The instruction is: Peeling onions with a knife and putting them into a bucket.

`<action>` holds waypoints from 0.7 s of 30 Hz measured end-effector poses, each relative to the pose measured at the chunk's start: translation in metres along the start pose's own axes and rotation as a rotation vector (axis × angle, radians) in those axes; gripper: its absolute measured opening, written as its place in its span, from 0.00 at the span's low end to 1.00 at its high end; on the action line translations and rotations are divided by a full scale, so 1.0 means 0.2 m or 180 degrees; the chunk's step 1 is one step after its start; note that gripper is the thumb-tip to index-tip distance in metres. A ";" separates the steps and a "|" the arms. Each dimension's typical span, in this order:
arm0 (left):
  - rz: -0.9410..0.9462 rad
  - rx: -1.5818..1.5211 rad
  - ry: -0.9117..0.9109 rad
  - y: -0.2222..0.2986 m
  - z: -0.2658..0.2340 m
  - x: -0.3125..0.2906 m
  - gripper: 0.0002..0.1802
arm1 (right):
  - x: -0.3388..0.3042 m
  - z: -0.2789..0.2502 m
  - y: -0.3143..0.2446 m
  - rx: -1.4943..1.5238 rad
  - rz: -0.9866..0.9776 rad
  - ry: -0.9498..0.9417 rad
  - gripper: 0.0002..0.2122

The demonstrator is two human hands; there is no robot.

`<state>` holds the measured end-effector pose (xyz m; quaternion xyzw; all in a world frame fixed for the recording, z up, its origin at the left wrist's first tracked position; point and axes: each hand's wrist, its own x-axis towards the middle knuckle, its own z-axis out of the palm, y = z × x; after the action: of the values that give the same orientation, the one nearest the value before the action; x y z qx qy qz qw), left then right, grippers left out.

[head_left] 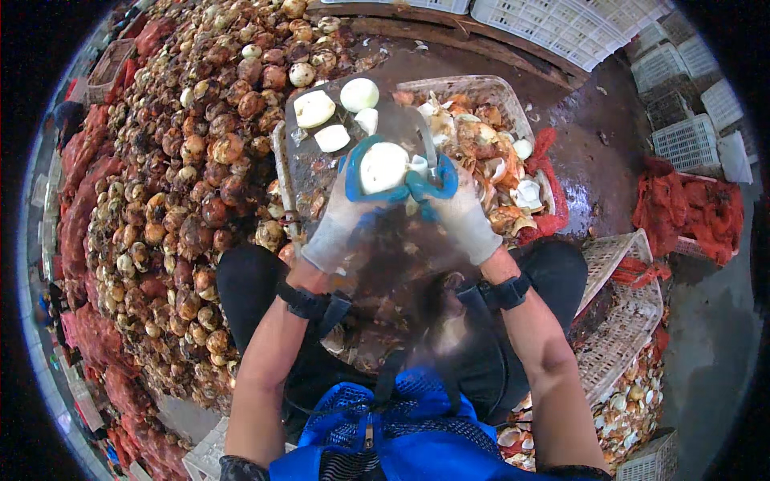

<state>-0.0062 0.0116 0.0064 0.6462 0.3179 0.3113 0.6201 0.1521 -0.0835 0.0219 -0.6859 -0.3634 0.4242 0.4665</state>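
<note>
My left hand (357, 188), in a white glove with blue-green coated fingers, is wrapped round a peeled white onion (383, 167). Close against the onion's right side, my right hand (449, 192) wears the same kind of glove. Its fingers are closed on a knife (427, 138), whose thin greyish blade points up and away; the handle is mostly hidden. Both hands are over a wet grey board (309, 172). Beyond my left hand several peeled onion pieces lie on it, among them a round onion (359, 94) and a cut one (314, 109).
A big heap of unpeeled onions (192, 184) fills the left side. At the right of the board stands a basket (513, 100) of onion skins. Another white basket (622, 353) is by my right knee. Red mesh sacks (698, 212) and stacked white crates (561, 28) lie farther off.
</note>
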 end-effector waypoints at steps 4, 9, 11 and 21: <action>0.0011 0.0655 -0.0143 0.04 0.01 0.03 0.37 | 0.03 0.02 0.09 0.0399 -0.0139 0.0003 0.18; -0.0026 -0.0558 -0.0068 0.09 0.05 -0.02 0.33 | 0.08 0.03 0.14 -0.0509 -0.0658 0.0571 0.17; -0.0266 -0.1425 -0.0066 0.09 0.05 -0.03 0.29 | 0.08 0.03 0.13 -0.0803 -0.0680 0.0680 0.17; -0.1156 -0.3953 0.0013 -0.03 -0.04 -0.01 0.24 | 0.16 -0.23 0.20 -0.1872 -0.0848 0.1250 0.26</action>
<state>-0.0132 0.0154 0.0005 0.1024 0.1841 0.3286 0.9207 0.2104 -0.0817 -0.0135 -0.8055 -0.4593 0.0978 0.3615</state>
